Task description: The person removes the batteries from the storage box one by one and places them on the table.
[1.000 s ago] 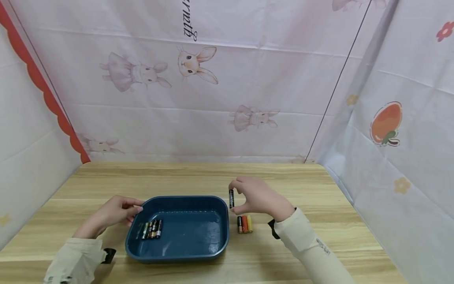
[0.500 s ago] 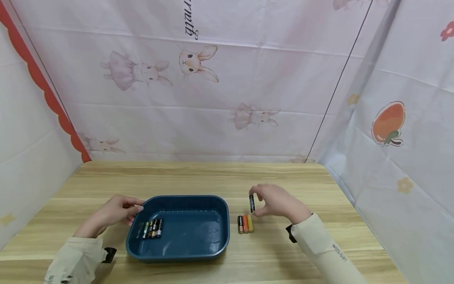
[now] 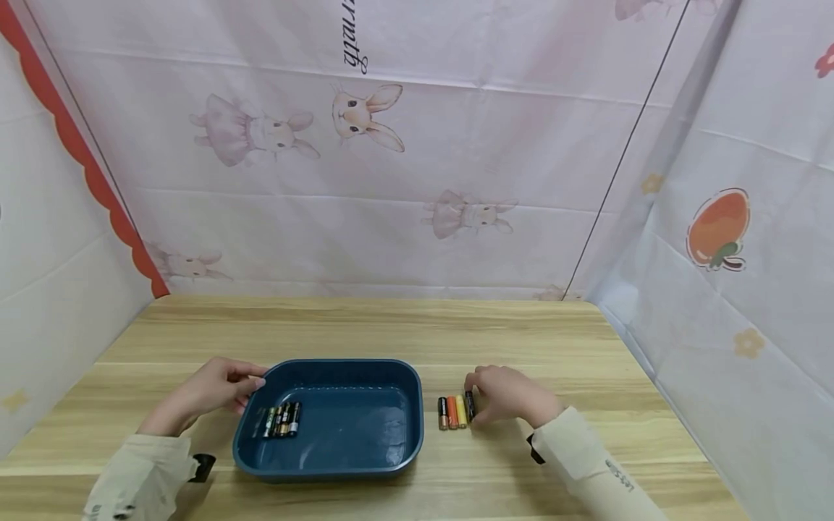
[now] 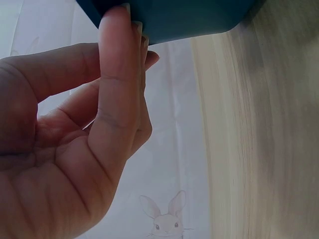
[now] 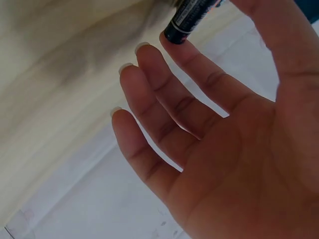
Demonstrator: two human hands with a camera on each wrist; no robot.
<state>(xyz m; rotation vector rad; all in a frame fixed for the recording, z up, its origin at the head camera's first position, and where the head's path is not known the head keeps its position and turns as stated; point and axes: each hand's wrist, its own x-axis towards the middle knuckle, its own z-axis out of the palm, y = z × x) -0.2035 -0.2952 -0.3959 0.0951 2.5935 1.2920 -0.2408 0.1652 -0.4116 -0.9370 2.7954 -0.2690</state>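
Note:
At the left, my left hand point(image 3: 211, 394) grips the upper left corner of a dark blue plastic bin point(image 3: 329, 475); in the left wrist view its fingertips lie against the outer wall of the bin point(image 4: 189, 20). My right hand point(image 3: 515, 396) pinches a black battery point(image 3: 470, 407) by its two ends, between thumb and index finger. That battery stands at the right end of a row on the table, beside a yellow battery point(image 3: 461, 412), an orange battery point(image 3: 452, 412) and a black-and-copper battery point(image 3: 443, 414). The right wrist view shows the black battery point(image 5: 189, 19) against the index fingertip, other fingers spread.
Several batteries point(image 3: 282, 420) lie side by side inside the bin, near its left wall. The wooden table point(image 3: 365, 325) ends at a pale curtain point(image 3: 391, 246) with printed rabbits, and similar sheets hang at both sides.
My right hand has carried the black battery from beside the bin's right wall rightward and down to the end of the row. My left hand stays at the bin's corner.

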